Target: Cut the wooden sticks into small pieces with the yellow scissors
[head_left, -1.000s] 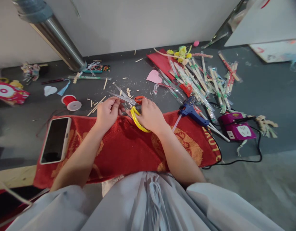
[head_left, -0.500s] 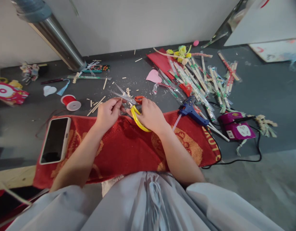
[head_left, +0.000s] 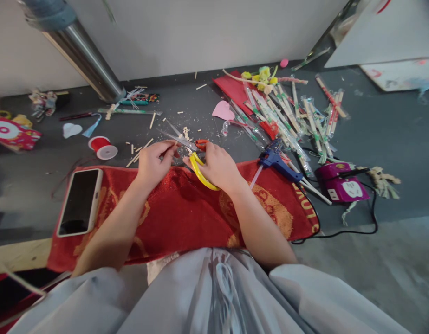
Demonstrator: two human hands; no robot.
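My right hand [head_left: 219, 164] is wrapped round the handles of a pair of scissors [head_left: 200, 171], one handle yellow, the other orange-red. The scissor blades point up and to the left and stand partly apart. Close to the blades, my left hand [head_left: 157, 160] has its thumb and fingers pinched together. A small pale tip shows at those fingers, too small to make out. Beyond the blades lie short cut bits of wooden stick [head_left: 185, 133] and fine crumbs. Thin wooden sticks [head_left: 139, 153] rest just past my left hand. Both wrists are above a red towel [head_left: 186, 208].
A phone [head_left: 80, 202] lies on the towel's left, near a red thread spool [head_left: 103, 148]. To the right are a blue glue gun [head_left: 279, 162], a purple power socket [head_left: 341, 182] with a black cord, and wrapped chopsticks [head_left: 284, 123]. A metal post [head_left: 85, 60] stands at back left.
My left hand has shifted slightly left, a little away from the scissors. My right hand and the scissors look almost unchanged.
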